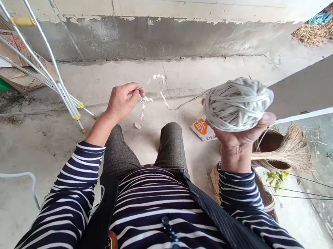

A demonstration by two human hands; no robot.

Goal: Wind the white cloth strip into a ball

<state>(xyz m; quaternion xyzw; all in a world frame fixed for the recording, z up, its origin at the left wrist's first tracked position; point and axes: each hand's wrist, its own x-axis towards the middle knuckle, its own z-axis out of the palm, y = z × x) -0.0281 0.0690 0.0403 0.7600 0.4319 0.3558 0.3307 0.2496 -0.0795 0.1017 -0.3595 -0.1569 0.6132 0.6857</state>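
Observation:
My right hand (235, 141) holds up a large wound ball of pale grey, ribbon-like yarn (238, 105), its palm under and behind the ball. From the ball's left side a loose strand (163, 95) runs across in a slack, curled loop toward my left hand (124, 101). There my thumb and fingertips are pinched together on the strand's end. Below those fingertips dangles a whitish, crinkled length (143, 111), with a small round clump (137, 125) at the bottom. Whether a thin tool is also in the pinch is too small to tell.
Metal crutches (57, 80) lean at the left by cardboard boxes (1, 50). A straw broom (294, 148) lies over a brown pot (268, 143) on the right. An orange-and-white packet (201, 128) is on the floor near the ball. A wall (145, 35) runs along the back.

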